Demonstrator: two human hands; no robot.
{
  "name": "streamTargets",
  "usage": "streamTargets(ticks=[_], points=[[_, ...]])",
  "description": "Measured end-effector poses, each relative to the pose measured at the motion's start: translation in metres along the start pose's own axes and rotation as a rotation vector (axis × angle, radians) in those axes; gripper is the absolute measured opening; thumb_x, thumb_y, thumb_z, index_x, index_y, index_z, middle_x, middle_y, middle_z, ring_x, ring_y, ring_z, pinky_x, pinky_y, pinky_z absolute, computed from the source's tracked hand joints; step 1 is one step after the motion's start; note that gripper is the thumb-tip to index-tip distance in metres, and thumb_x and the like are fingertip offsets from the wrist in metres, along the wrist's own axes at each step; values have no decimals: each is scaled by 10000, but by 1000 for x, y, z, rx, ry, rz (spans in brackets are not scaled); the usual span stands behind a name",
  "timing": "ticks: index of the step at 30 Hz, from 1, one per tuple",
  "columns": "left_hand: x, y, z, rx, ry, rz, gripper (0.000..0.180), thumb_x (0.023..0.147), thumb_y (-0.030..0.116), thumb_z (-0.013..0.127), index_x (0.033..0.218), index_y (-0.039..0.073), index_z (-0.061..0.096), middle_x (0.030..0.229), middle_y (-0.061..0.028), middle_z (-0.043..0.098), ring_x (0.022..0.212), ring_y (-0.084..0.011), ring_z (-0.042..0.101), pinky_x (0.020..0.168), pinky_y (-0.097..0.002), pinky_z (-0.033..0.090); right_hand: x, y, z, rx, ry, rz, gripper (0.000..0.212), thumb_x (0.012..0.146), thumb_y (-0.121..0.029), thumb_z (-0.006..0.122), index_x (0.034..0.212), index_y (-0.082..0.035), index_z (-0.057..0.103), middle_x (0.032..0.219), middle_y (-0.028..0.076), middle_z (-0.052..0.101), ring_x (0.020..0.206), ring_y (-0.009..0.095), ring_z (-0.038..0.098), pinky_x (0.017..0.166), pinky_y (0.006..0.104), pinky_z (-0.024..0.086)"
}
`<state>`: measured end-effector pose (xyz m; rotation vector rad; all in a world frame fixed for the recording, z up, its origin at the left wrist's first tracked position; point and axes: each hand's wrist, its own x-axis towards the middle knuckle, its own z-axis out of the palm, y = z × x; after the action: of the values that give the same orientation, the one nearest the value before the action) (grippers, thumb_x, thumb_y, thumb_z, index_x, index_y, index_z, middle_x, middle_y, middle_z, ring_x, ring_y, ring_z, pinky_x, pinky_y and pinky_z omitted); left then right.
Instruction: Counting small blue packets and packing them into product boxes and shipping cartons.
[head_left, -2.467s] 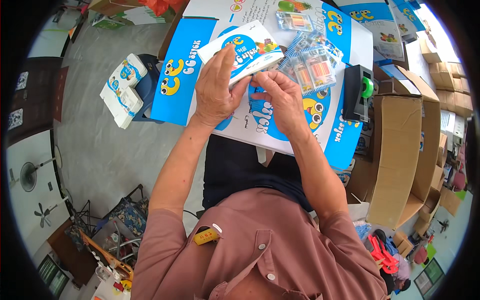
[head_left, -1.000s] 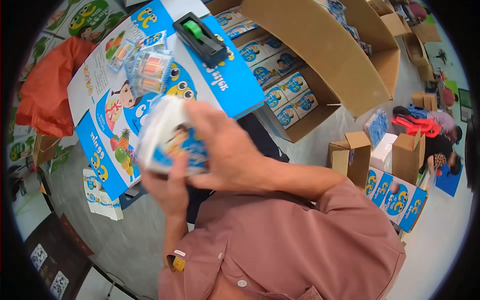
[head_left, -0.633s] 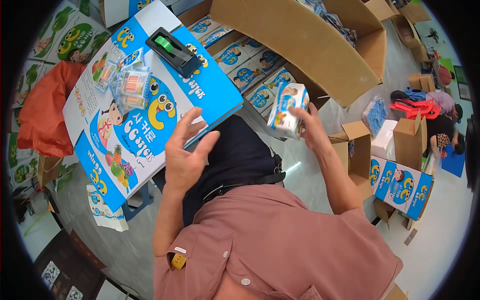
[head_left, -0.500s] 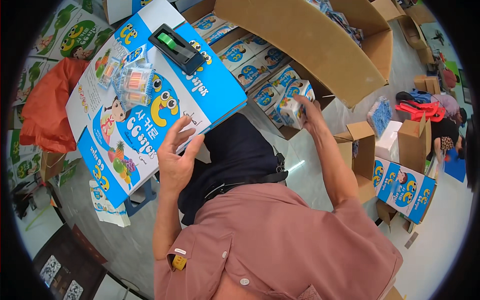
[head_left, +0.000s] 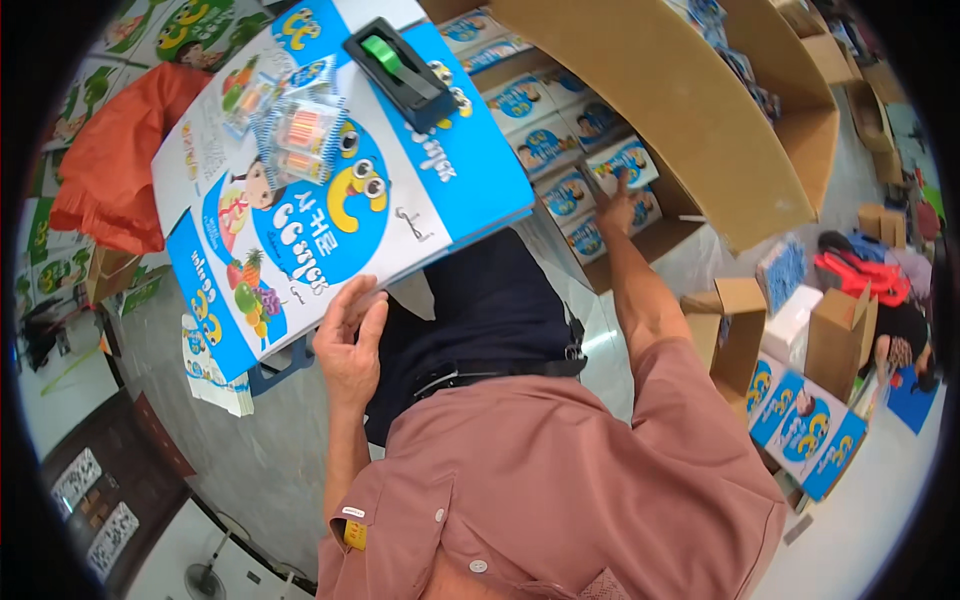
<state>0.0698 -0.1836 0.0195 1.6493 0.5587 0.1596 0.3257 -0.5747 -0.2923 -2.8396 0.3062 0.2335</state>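
My right hand (head_left: 617, 208) reaches into an open cardboard carton (head_left: 672, 236), a stretched finger touching a small white-and-blue printed box (head_left: 622, 165). That box lies among several like boxes (head_left: 545, 143) standing in rows, at the right end of the carton. Empty, with fingers loosely bent and apart, my left hand (head_left: 350, 335) hovers by the near edge of a large blue-and-white printed carton (head_left: 400, 200). On that carton lie clear packets of small striped sticks (head_left: 300, 135) and a black tape dispenser (head_left: 400, 75) with green tape.
A tall cardboard flap (head_left: 690, 110) rises beside the filled carton. An orange-red bag (head_left: 125, 150) lies at the left. Further right are open cartons (head_left: 840, 335), a blue-and-white printed box (head_left: 805, 425) and a person (head_left: 900, 335). A fan (head_left: 205, 578) stands at the lower left.
My right hand has moved the small box down into the carton and loosened its grip on it. My left hand has drawn back slightly, and the whole view has shifted.
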Motion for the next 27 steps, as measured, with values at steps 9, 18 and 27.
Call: streamTargets(ticks=[9, 18, 27], points=[[-1, 2, -29, 20, 169, 3, 362, 981, -21, 659, 1335, -62, 599, 1256, -168, 688, 1163, -218, 671, 989, -324, 544, 11, 13, -59, 41, -320, -156, 1029, 822, -388, 815, 1641, -169, 233, 1288, 276, 645, 1208, 461, 615, 1038, 498, 491], [23, -12, -97, -41, 538, 99, 333, 967, 64, 712, 1265, -69, 646, 1181, -160, 713, 996, -161, 696, 867, -281, 550, -120, -157, -252, 600, -383, -402, 398, 931, -197, 752, 1251, 29, 679, 898, 99, 720, 753, 156, 658, 712, 310, 534], [-67, -53, -209, 127, 1266, 94, 304, 954, 170, 742, 1173, -31, 680, 950, -64, 722, 741, -107, 658, 654, -260, 520, -189, -319, -241, 584, -389, -1049, 303, 939, -2, 722, 1241, -11, 698, 957, 48, 697, 863, 111, 654, 801, 268, 531]])
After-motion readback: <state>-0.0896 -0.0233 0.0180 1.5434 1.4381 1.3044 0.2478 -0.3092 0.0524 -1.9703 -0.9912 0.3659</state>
